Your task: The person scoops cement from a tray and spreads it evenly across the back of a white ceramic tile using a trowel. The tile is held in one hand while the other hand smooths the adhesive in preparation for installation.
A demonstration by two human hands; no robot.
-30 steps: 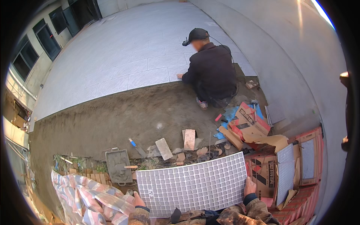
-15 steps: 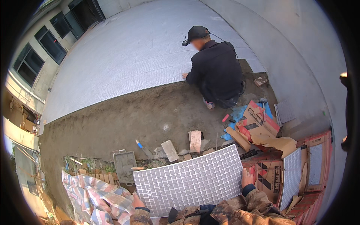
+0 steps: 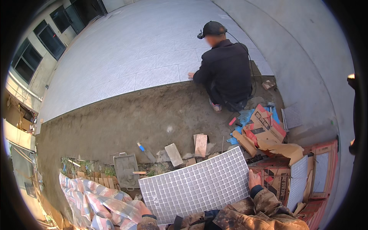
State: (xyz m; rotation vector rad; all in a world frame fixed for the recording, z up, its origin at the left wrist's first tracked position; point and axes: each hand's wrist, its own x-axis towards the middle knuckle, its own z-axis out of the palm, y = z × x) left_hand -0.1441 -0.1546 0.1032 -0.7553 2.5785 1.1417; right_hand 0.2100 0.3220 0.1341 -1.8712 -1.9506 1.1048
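A large grey tile point(image 3: 197, 186) with a grid of small raised squares is held up close in front of me, its gridded face toward me. My right hand point(image 3: 254, 179) grips its right edge, the fingertips hidden behind it. At its lower left edge my left hand point(image 3: 143, 210) holds on, partly cut off by the tile and sleeve. Beyond, a co-worker point(image 3: 226, 71) in dark clothes and a cap squats on the sandy bed point(image 3: 115, 122). The co-worker's hand point(image 3: 191, 75) rests at the front edge of the laid tile floor point(image 3: 126, 57).
Red cardboard boxes point(image 3: 276, 180) and another gridded tile point(image 3: 298, 180) stand at my right. A striped sheet point(image 3: 86, 197) lies at my left. Ahead are a grey tray point(image 3: 126, 170), a blue-handled trowel point(image 3: 145, 151), bricks point(image 3: 173, 154) and torn cardboard point(image 3: 264, 124). A wall point(image 3: 303, 69) runs along the right.
The tile and both my hands have shifted slightly right in the picture. The view itself has moved a little. The co-worker still squats with a hand at the tile edge.
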